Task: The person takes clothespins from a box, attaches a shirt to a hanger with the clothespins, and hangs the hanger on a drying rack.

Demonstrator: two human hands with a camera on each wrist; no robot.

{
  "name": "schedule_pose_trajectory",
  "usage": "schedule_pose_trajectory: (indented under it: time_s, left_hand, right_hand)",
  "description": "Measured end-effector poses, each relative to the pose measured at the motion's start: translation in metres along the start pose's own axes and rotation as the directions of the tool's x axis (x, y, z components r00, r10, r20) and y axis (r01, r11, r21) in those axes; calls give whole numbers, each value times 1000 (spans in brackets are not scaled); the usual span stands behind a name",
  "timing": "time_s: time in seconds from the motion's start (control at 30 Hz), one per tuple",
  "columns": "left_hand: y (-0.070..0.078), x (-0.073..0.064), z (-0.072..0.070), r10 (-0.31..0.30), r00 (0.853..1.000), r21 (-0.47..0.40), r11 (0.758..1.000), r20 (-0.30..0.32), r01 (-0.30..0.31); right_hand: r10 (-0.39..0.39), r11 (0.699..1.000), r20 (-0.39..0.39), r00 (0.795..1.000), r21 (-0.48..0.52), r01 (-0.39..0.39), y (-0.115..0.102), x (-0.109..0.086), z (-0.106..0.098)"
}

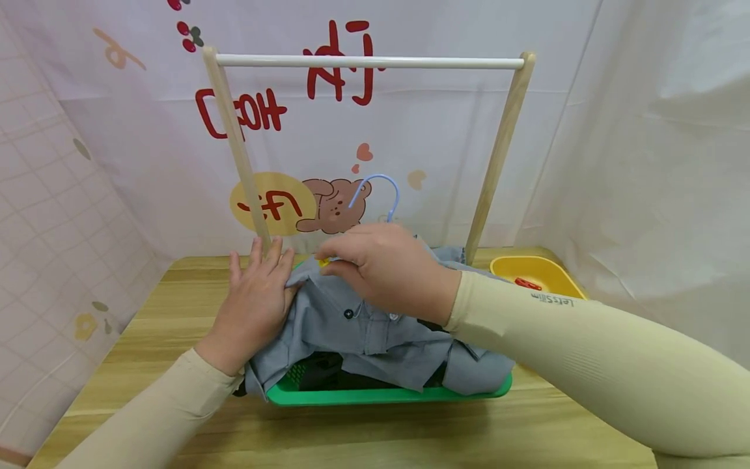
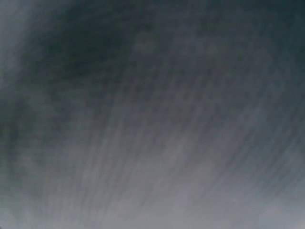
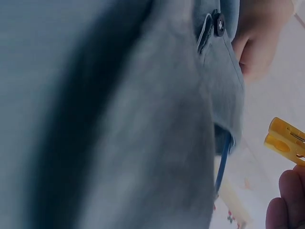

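A grey-blue buttoned shirt (image 1: 325, 319) lies bunched over a green basket (image 1: 387, 396), with the blue hook of a hanger (image 1: 394, 195) rising behind it. My right hand (image 1: 389, 270) pinches a yellow clothespin (image 3: 286, 141) between thumb and fingers, just above the shirt's upper left part. On the shirt's left edge is my left hand (image 1: 258, 303), its fingers straight and spread and its thumb side against the cloth. Shirt cloth fills most of the right wrist view. The left wrist view is too dark and blurred to read.
Behind the basket stands a rack with wooden posts (image 1: 502, 146) and a white crossbar (image 1: 369, 62). A yellow tray (image 1: 559, 277) holding a red clothespin (image 1: 527, 284) sits at the right, partly behind my right sleeve. All stand on a wooden table (image 1: 158, 339) before a printed cloth backdrop.
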State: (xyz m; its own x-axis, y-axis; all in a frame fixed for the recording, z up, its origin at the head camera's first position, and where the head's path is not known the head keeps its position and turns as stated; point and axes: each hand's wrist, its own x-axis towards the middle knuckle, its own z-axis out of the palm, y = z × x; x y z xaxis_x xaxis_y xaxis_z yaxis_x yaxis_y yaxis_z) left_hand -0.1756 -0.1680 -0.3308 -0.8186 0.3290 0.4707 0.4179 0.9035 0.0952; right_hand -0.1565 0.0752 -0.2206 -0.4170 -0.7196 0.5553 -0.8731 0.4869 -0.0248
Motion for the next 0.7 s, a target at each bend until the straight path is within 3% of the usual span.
schedule_pose_trajectory:
  time_s: [0.2, 0.43, 0.7]
  left_hand:
    - [-1, 0, -1, 7, 1000, 10, 1000, -11, -7]
    - [-1, -1, -2, 13, 1000, 17, 1000, -22, -13]
    - [-1, -1, -2, 2, 1000, -12, 1000, -24, -2]
  right_hand:
    - [38, 999, 143, 989, -1, -38, -6, 22, 14]
    - [58, 998, 209, 976, 10, -61, -6, 31, 25]
    - [34, 999, 238, 971, -20, -30, -7, 32, 33]
